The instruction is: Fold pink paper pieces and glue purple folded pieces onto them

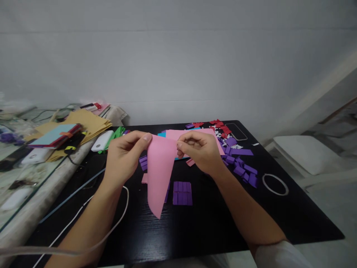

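Note:
A sheet of pink paper [160, 171] hangs above the black table, its lower end curling to a point. My left hand [126, 152] pinches its top left corner between thumb and fingers. At the top right corner, my right hand [199, 149] is closed on the same sheet with thumb and fingertips. Below the sheet lies a folded purple paper piece [182, 193] with raised creases; another purple piece is partly hidden behind the sheet. Past my right hand rests a stack of pink paper [216, 137] over blue sheets.
Folded purple pieces [241, 167] are heaped on the right, with red scraps [221, 126] behind them. A clear ring [275, 184] lies near the right edge. A white cable [126, 201] crosses by my left arm. Brown envelopes [86, 123] and a notebook [57, 136] lie left.

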### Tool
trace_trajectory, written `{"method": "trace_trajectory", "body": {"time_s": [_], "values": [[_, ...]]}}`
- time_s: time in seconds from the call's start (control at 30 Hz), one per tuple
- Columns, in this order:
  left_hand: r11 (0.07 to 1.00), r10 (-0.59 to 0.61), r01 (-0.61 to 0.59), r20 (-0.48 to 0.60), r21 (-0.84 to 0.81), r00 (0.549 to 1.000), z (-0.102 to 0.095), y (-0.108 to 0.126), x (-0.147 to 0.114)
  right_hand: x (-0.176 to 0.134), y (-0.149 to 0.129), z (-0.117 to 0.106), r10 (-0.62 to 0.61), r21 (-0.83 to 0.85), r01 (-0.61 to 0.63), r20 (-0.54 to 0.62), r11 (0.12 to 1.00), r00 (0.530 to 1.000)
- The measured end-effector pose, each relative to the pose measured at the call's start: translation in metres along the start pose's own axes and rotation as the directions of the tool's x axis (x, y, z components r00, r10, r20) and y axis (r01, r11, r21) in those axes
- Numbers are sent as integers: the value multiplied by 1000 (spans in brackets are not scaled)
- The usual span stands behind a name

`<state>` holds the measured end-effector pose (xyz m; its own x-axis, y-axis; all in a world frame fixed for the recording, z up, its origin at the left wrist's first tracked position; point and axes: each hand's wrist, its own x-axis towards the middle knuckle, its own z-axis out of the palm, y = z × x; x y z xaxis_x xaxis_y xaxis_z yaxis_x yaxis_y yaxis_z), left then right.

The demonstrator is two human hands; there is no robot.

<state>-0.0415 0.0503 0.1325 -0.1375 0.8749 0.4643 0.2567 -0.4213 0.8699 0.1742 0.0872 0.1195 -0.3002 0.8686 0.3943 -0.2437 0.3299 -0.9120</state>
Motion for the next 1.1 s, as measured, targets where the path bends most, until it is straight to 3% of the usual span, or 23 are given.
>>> {"method": "trace_trajectory", "body": {"time_s": [0.1,0.3,0.4,0.57,0.77,0.9,1.0,1.03,1.1], "values": [[995,-62,68,79,-74,995,-1,0,2,1,1,-2,-12,16,13,-23,1000,1000],[997,-75,75,-4,-36,997,0,2,4,2,1,-3,34,5,-34,-24,999,999],[997,-77,77,4,-1,997,2,2,4,3,-1,-5,76,-14,-76,12,997,997],[993,-115,112,146,32,983,11,0,0,1,-5,-4,83,-138,-72,76,988,994],[991,-134,119,355,64,925,23,-5,-8,-2,-1,4,28,-228,-9,83,974,996],[969,-237,181,436,167,868,11,-2,-1,3,0,-4,11,-229,-32,-91,973,996],[952,-291,199,481,234,827,-11,-1,10,9,0,-20,-20,-220,-46,-290,974,957],[950,-293,196,482,243,826,-19,-1,15,12,0,-26,-35,-211,-42,-349,977,937],[949,-299,224,405,223,864,-33,-5,23,16,-1,-37,-43,-196,-45,-419,979,907]]}}
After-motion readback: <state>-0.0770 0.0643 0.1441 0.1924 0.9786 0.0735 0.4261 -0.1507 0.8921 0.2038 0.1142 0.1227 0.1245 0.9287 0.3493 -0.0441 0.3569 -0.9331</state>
